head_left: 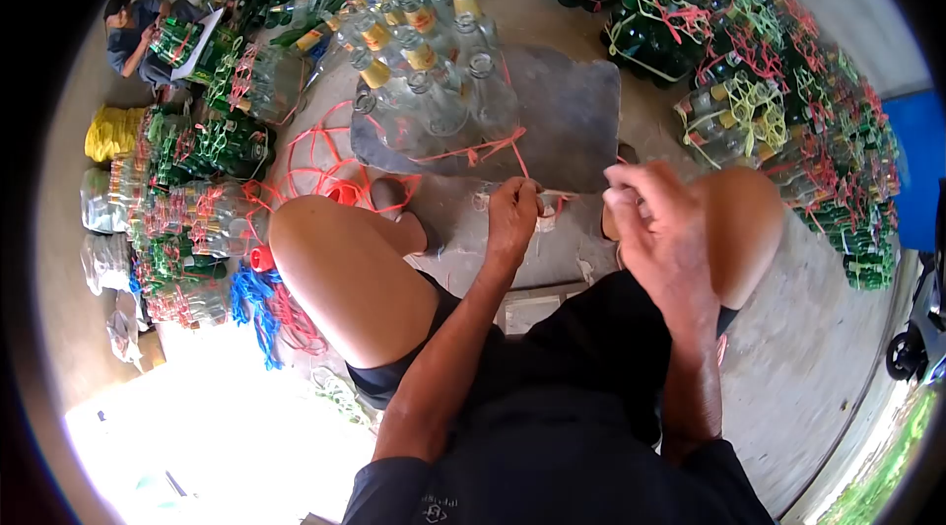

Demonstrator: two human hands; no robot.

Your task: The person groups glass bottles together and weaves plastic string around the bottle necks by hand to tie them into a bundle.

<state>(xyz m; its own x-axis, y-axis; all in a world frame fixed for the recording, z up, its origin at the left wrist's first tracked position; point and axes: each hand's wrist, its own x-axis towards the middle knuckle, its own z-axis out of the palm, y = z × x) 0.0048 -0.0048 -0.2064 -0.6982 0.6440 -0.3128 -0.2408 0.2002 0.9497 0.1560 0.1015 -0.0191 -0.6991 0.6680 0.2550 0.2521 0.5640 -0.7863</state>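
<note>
Currently, left hand [513, 219]: closed on the end of the red plastic twine [525, 162].
Right hand [662, 224]: raised with curled fingers near the board's right corner; I cannot tell whether it grips anything.
Red plastic twine: knotted and stretched along the near foot of the bottle cluster.
Clear glass bottles [434, 81]: grouped upright on the board's left part, several with yellow neck labels.
Dark board [576, 121]: under the bottles, before the knees.
Left floor: loose red loops [320, 145], tied green bottles [232, 145], a co-worker [133, 37] beyond.
Right floor: stacked, tied bottle bundles [729, 111].
</note>
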